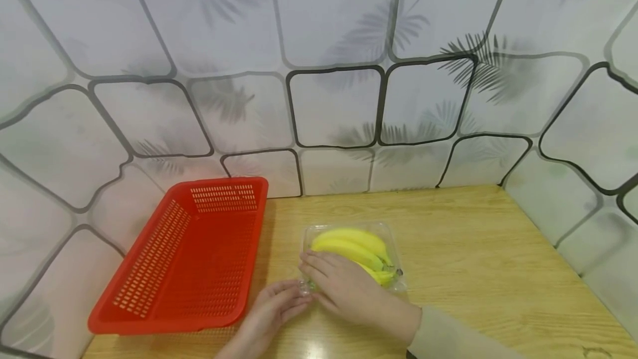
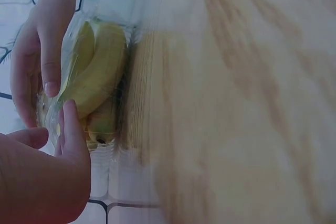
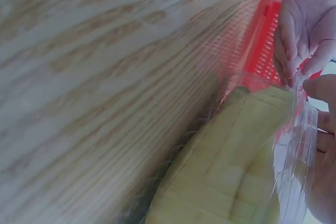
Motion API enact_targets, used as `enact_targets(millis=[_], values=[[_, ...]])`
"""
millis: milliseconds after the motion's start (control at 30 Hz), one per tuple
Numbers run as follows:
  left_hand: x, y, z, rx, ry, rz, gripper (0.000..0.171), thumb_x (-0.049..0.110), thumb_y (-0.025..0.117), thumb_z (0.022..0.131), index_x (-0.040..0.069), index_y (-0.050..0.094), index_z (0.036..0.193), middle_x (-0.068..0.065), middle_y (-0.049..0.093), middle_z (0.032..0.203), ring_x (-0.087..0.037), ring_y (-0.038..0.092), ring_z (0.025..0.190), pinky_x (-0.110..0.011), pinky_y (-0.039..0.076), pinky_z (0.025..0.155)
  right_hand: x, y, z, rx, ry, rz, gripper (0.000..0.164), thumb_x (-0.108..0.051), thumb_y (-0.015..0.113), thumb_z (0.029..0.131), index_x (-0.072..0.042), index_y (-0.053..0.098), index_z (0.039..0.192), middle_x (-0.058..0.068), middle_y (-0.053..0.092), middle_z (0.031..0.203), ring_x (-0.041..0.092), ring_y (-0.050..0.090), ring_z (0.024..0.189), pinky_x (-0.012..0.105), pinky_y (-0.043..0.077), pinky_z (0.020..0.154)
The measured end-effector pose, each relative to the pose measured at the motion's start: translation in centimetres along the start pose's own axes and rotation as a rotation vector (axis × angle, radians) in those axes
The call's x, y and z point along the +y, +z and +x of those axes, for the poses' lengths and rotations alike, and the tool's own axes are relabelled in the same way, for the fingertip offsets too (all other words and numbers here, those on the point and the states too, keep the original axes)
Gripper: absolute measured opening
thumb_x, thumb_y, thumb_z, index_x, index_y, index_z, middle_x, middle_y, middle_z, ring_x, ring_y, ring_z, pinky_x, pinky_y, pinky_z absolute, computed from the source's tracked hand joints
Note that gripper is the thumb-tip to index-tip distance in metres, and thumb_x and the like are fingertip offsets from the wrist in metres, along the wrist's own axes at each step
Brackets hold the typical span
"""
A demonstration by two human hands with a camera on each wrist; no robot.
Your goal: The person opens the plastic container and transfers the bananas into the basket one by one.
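A clear plastic clamshell box (image 1: 395, 240) lies on the table with several yellow bananas (image 1: 351, 240) inside, their stems toward its right side. At the box's near left corner, my left hand (image 1: 273, 308) pinches the rim between thumb and fingers; the right wrist view shows that left hand (image 3: 304, 24) on the corner. My right hand (image 1: 344, 287) rests across the top of the box, fingers extended toward the left and covering part of the bananas. In the left wrist view, the bananas (image 2: 102, 72) show through the clear side. Whether the lid is fastened is hidden.
Left of the box stands a red perforated plastic basket (image 1: 209, 259) with nothing visible inside. The wooden table (image 1: 468, 254) extends to the right. A patterned white wall covering (image 1: 334, 107) encloses the back and both sides.
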State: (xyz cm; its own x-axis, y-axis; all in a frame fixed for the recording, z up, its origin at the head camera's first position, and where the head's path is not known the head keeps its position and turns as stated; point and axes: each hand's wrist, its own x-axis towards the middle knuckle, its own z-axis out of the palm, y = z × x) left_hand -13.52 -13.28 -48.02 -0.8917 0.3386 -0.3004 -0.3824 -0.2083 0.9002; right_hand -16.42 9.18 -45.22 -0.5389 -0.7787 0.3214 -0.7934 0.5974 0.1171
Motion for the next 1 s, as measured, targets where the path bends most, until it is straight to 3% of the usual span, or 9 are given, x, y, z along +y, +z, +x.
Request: enact_targets(millis=[533, 1000], values=[[-0.1, 0.0, -0.2, 0.018, 0.017, 0.019, 0.058, 0.012, 0.061, 0.106, -0.021, 0.037, 0.147, -0.009, 0.073, 0.12, -0.013, 0.074, 0.108, -0.025, 0.059, 0.102, 0.0, 0.6, 0.6, 0.17, -0.046, -0.021, 0.057, -0.044, 0.075, 0.096, -0.01, 0.064, 0.141, 0.007, 0.065, 0.148, 0.022, 0.061, 0.139, 0.037, 0.052, 0.117], [-0.2, 0.1, -0.2, 0.041, 0.044, 0.019, 0.047, 0.004, 0.06, 0.104, -0.019, 0.045, 0.141, -0.001, 0.076, 0.108, -0.008, 0.074, 0.101, -0.022, 0.061, 0.097, -0.4, 1.4, 1.0, 0.191, -0.002, -0.034, 0.053, -0.045, 0.077, 0.094, -0.011, 0.069, 0.133, 0.005, 0.068, 0.143, 0.021, 0.063, 0.136, 0.035, 0.048, 0.12]])
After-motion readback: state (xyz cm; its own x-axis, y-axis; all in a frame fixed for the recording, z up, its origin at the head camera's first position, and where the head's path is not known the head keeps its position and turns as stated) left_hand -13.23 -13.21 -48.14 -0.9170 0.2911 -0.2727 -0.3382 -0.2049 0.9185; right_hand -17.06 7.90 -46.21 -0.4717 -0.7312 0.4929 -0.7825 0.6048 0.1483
